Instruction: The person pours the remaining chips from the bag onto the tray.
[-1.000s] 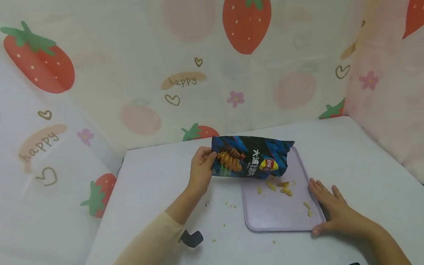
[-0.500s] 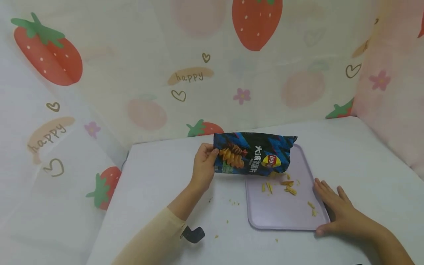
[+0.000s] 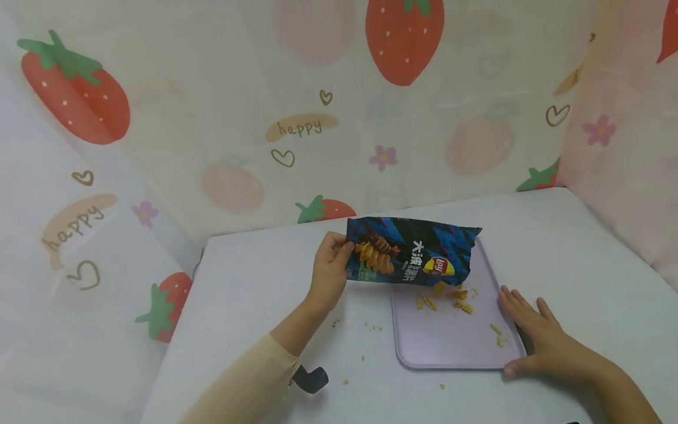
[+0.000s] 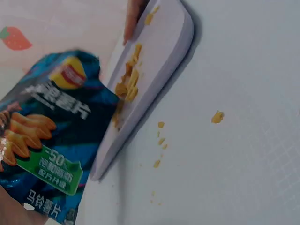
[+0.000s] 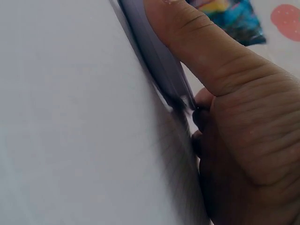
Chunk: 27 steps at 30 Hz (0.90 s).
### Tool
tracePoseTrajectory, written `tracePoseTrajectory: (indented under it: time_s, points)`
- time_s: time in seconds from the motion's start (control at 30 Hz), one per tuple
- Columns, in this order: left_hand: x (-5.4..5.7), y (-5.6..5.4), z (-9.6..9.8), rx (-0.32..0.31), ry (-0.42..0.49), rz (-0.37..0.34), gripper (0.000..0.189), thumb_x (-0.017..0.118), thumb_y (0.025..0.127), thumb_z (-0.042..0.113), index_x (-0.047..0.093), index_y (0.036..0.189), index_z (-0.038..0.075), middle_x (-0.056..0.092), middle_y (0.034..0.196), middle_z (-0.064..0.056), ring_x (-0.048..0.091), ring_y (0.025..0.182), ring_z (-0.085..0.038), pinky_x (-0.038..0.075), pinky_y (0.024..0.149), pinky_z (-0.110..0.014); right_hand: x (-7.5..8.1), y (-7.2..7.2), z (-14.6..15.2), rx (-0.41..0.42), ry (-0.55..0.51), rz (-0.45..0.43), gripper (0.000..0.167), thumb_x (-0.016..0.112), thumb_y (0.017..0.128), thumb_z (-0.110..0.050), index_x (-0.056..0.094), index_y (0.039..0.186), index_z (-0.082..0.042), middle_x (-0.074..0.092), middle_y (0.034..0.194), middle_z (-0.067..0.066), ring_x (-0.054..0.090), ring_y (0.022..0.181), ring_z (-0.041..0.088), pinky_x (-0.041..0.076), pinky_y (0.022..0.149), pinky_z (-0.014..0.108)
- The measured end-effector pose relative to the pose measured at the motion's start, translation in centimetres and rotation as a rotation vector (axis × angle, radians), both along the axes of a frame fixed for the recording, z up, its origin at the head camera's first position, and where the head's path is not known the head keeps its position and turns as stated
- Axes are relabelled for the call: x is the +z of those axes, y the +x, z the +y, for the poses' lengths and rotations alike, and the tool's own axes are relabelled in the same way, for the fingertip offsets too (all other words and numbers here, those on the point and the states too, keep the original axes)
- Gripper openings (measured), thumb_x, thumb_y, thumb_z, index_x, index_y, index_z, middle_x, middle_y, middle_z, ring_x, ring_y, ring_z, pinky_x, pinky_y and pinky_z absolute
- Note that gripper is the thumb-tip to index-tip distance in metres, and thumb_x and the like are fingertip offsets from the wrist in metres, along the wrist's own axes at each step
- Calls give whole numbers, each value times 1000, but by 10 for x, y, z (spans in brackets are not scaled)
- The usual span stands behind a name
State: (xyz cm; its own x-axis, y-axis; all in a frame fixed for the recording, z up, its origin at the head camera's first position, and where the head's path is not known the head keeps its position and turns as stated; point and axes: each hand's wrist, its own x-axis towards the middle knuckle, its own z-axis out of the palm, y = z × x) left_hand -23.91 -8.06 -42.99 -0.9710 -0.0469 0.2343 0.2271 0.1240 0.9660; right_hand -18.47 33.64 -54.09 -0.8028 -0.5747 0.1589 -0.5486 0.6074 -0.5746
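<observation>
My left hand (image 3: 329, 271) pinches the bottom end of a blue and black Lay's potato chip bag (image 3: 402, 250), thumb on the printed front. The bag lies on its side in the air, its torn end over the far part of a pale purple tray (image 3: 450, 347). Broken chip pieces (image 3: 463, 307) lie on the tray below that end, partly hidden by the bag. At the tray's right edge rests my right hand (image 3: 545, 338), fingers extended along the side and thumb near the front corner. In the right wrist view, the thumb (image 5: 187, 33) touches the tray's rim.
Small crumbs (image 3: 373, 327) are scattered on the white table (image 3: 254, 306) left of the tray, and a few lie in front of it. A black curved piece (image 3: 311, 380) sticks out by the left sleeve. A strawberry-print sheet (image 3: 238, 88) stands behind the table.
The bag stays in my left hand over the tray and shifts slightly to the right. Chip pieces below its torn end have come down or shifted. My right hand keeps its place by the tray.
</observation>
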Motion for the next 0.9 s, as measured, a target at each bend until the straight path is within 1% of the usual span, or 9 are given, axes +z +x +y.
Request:
tracePoseTrajectory:
  time_s: [0.17, 0.3, 0.37, 0.5, 0.53, 0.63, 0.73, 0.8, 0.9]
  points:
    - [0, -4, -2, 35, 77, 62, 13, 46, 110, 16, 52, 116, 6, 62, 121, -8, 58, 110, -18, 50, 89, -27, 4, -2, 1, 4, 14, -3, 132, 89, 68, -56, 14, 164, -5, 9, 170, 21, -17, 149, -11, -27, 114, 20]
    - [-1, -6, -2, 13, 46, 37, 13, 45, 111, 16, 52, 116, 6, 62, 120, -7, 59, 109, -17, 50, 90, -27, 4, -3, 0, -2, 7, -24, 131, 89, 69, -54, 13, 164, -7, 8, 170, 20, -16, 153, -3, -27, 117, 26]
    - [2, -6, -2, 7, 39, 40, 13, 46, 110, 16, 53, 116, 7, 63, 119, -7, 60, 109, -17, 51, 89, -27, 3, -3, -1, -1, 2, -31, 131, 90, 68, -53, 12, 164, -6, 9, 170, 22, -16, 153, -3, -28, 117, 27]
    - [12, -8, -3, 8, 91, 122, 15, 47, 110, 18, 52, 118, 5, 61, 123, -10, 59, 116, -21, 51, 94, -28, 1, -2, 0, -4, 10, -18, 132, 89, 68, -55, 12, 164, -7, 8, 170, 21, -17, 150, -9, -27, 115, 23]
    - [12, -8, -3, -5, 98, 121, 15, 46, 110, 17, 52, 118, 5, 62, 123, -11, 60, 114, -20, 52, 93, -28, 0, -2, 0, -3, 7, -7, 132, 89, 68, -54, 12, 164, -7, 8, 170, 21, -17, 150, -9, -27, 116, 23]
    - [7, -8, -5, -39, 98, 43, 11, 46, 110, 16, 52, 115, 8, 63, 118, -6, 62, 107, -17, 53, 88, -27, -1, -1, 0, 7, -2, 13, 133, 90, 67, -52, 12, 164, -6, 7, 171, 20, -17, 149, -10, -27, 115, 22]
    - [3, -7, -7, -31, 113, 14, 10, 46, 110, 15, 52, 115, 9, 64, 117, -4, 63, 103, -14, 53, 84, -26, -1, 0, 1, 15, -1, 24, 133, 90, 68, -53, 12, 164, -4, 7, 171, 20, -17, 149, -11, -27, 114, 19]
    - [3, -8, -7, -12, 124, 57, 12, 46, 110, 17, 52, 118, 9, 63, 119, -6, 62, 106, -16, 53, 86, -27, 0, -1, 1, 11, 4, 30, 132, 90, 68, -54, 13, 164, -5, 8, 171, 19, -17, 148, -11, -26, 114, 18]
    - [5, -12, -6, -27, 71, 125, 15, 47, 110, 17, 53, 119, 6, 63, 123, -8, 61, 110, -16, 51, 90, -26, 2, -2, 2, 7, 1, 45, 132, 90, 67, -53, 14, 164, -5, 8, 171, 18, -15, 149, -11, -25, 115, 17]
